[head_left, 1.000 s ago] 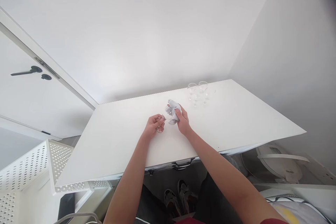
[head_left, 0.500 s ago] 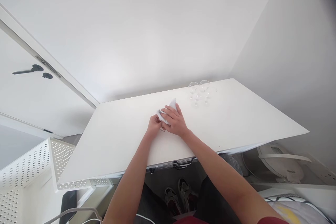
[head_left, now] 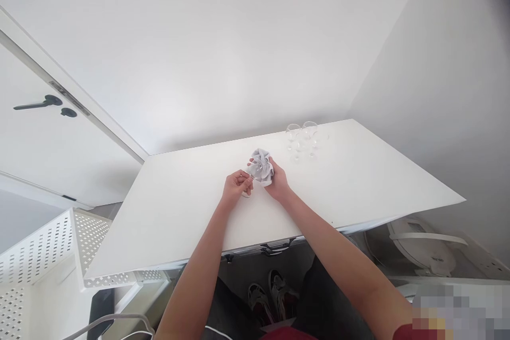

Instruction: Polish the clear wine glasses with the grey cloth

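Above the middle of the white table, a clear stemmed glass [head_left: 257, 170] is tilted, its bowl against a crumpled light grey cloth [head_left: 263, 158]. My left hand [head_left: 238, 185] pinches the stem, and part of the round foot shows below the fingers. My right hand [head_left: 278, 178] is closed around the cloth from the right, cupping it about the bowl; some of its fingertips show at the cloth's left side. To the right, toward the back edge, several clear stemmed glasses [head_left: 309, 130] stand upright close together.
The white tabletop [head_left: 179, 207] meets a white wall [head_left: 223, 53] at the back. White perforated panels [head_left: 40, 244] are at lower left, near a door with a dark handle [head_left: 37, 103]. A white rounded appliance [head_left: 424, 249] sits below the table at right.
My right hand has turned from lying over the cloth to holding it from the right side. The cloth is now opened out, and the glass bowl shows against it.
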Available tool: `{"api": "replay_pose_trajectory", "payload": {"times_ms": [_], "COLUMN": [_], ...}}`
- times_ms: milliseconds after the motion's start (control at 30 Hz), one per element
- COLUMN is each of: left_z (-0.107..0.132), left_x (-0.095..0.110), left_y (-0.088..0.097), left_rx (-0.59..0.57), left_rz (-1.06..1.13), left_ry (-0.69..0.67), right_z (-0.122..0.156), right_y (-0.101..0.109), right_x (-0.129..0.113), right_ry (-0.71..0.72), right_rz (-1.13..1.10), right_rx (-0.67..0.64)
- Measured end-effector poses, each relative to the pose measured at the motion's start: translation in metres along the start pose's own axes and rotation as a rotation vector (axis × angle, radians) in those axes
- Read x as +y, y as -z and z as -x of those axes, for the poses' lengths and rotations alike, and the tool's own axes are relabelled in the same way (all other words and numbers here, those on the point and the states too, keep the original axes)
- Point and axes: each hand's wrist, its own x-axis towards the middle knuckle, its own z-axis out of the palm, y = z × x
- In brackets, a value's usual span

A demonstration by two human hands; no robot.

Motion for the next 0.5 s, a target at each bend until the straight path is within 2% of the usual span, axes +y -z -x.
{"api": "replay_pose_trajectory", "payload": {"times_ms": [167, 300, 500], "left_z": [-0.004, -0.005, -0.005], "left_x": [-0.007, -0.009, -0.010], "left_y": [-0.001, -0.001, 0.001], "left_rx": [0.026, 0.086, 0.250], "left_rz": [0.061, 0.159, 0.149], "left_ry": [0.027, 0.061, 0.050], "right_z": [0.004, 0.005, 0.004], "right_y": [-0.001, -0.003, -0.005], "right_x": [0.012, 0.021, 0.026], "right_ry": [-0.099, -0.044, 0.003], "right_rz": [0.070, 0.148, 0.337], "right_rx": [-0.094, -0.070, -0.170]}}
